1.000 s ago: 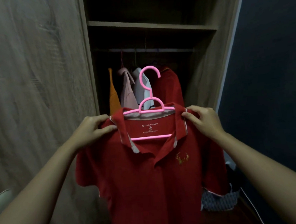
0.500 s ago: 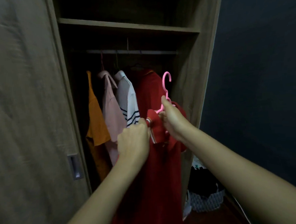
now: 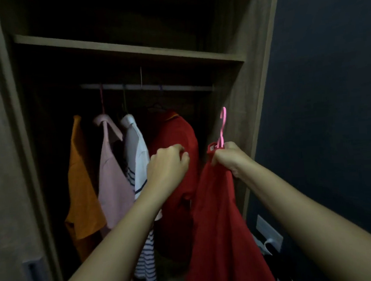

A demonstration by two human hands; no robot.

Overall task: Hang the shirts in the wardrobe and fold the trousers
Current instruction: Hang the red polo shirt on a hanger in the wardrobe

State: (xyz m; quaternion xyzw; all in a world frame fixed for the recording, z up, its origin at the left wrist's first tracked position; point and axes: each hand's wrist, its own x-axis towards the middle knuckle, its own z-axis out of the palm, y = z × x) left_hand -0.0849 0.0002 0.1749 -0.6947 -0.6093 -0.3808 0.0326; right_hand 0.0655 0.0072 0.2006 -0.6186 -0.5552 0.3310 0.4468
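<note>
1. Red cloth, soft and light: the red shirt [image 3: 217,214] droops limp from the pink hanger [image 3: 222,125] at the right edge of the wardrobe [image 3: 249,106], below the rail [image 3: 146,87].
2. The right hand [image 3: 229,159] pinches the collar and the hanger neck together. This is probably the best hold, since the plastic is stiff.
3. The left hand [image 3: 168,165] curls its fingers against the hung red shirt [image 3: 175,136]; I cannot tell whether it grips the cloth.

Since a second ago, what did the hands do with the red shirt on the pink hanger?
The left hand let go of the red polo shirt and moved onto the other red shirt already hanging; whether it grips is unclear. The right hand shifted to the neck of the pink plastic hanger, turned the shirt edge-on and carried it right. The orange shirt, pale pink shirt and white striped shirt stayed hanging.
</note>
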